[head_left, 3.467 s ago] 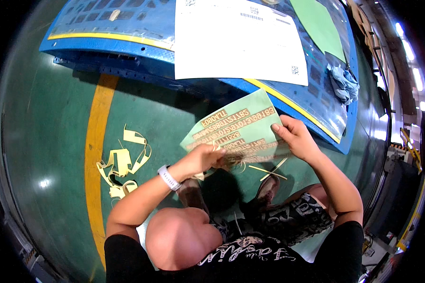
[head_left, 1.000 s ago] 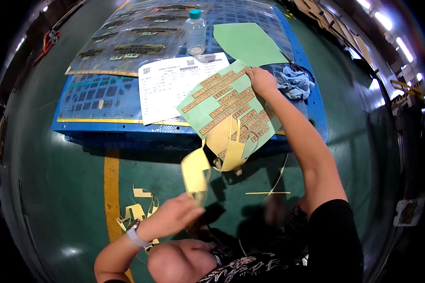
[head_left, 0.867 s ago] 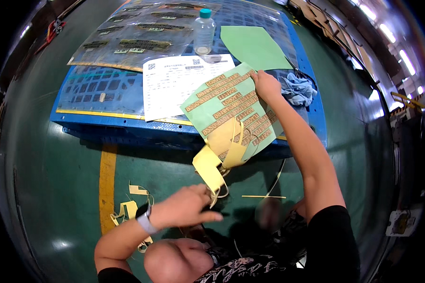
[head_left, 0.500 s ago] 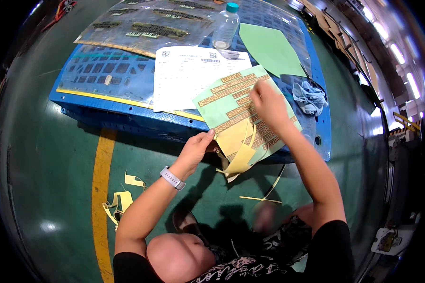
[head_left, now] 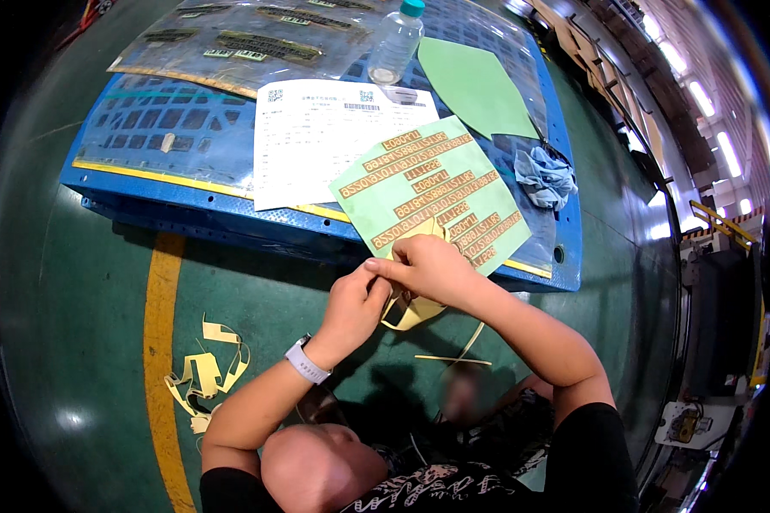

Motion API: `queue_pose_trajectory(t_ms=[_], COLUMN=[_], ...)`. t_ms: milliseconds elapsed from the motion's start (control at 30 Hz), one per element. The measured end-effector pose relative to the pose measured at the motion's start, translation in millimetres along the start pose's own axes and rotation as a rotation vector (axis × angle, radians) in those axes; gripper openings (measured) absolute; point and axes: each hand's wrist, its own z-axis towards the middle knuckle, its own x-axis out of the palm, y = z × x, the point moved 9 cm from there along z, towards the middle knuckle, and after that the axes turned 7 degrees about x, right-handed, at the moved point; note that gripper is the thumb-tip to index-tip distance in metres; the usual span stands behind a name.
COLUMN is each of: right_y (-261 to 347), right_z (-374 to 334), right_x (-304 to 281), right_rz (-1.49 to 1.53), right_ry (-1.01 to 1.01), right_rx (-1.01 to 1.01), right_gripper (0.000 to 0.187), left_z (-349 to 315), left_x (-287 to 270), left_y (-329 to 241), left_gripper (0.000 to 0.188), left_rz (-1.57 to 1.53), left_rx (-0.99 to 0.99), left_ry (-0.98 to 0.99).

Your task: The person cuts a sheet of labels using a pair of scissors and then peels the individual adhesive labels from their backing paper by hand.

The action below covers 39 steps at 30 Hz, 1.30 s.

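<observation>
A green lettering stencil sheet (head_left: 376, 192) with rows of brown-looking characters, reading reversed, lies tilted at the near edge of a blue plastic platform. My left hand (head_left: 355, 308) is closed at its near corner, pinching yellow paper. Against it, my right hand (head_left: 432, 267) is also closed, its thumb and fingers meeting the left fingertips. Torn yellow paper (head_left: 415, 315) hangs crumpled beneath both hands. Where exactly each fingertip grips is hidden.
On the blue platform (head_left: 222, 222) lie a printed white sheet (head_left: 304, 162), a plain green sheet (head_left: 479, 85), a clear bottle (head_left: 393, 47) and a crumpled blue cloth (head_left: 546, 178). Yellow scraps (head_left: 205, 372) litter the green floor on the left.
My right hand has come down from the stencil's upper part to meet my left hand. Yellow paper that lay across the stencil's near part is now bunched at the hands.
</observation>
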Motion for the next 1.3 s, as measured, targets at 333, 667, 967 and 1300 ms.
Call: queue_pose_trajectory(t_ms=[333, 667, 967, 1300], right_y=[-32.5, -23.4, -34.9, -20.6], right_z=[-6.6, -39.4, -39.4, -41.3], right_x=[13.4, -14.2, -12.2, -37.8], right_rz=[0.693, 0.426, 0.528, -0.059], right_ry=[0.219, 0.254, 0.269, -0.123], right_rx=[0.041, -0.116, -0.125, -0.034], right_gripper=[0.025, 0.02, 0.022, 0.05], left_z=[-0.3, 11.4, 16.0, 30.4], left_x=[4.0, 4.5, 50.4, 52.8], left_y=[28.2, 2.5, -5.0, -23.2], left_gripper=[0.039, 0.044, 0.04, 0.018], left_rz=[-0.223, -0.087, -0.603, -0.165], left_rx=[-0.288, -0.209, -0.293, 0.103], left_ry=[0.117, 0.191, 0.455, 0.326])
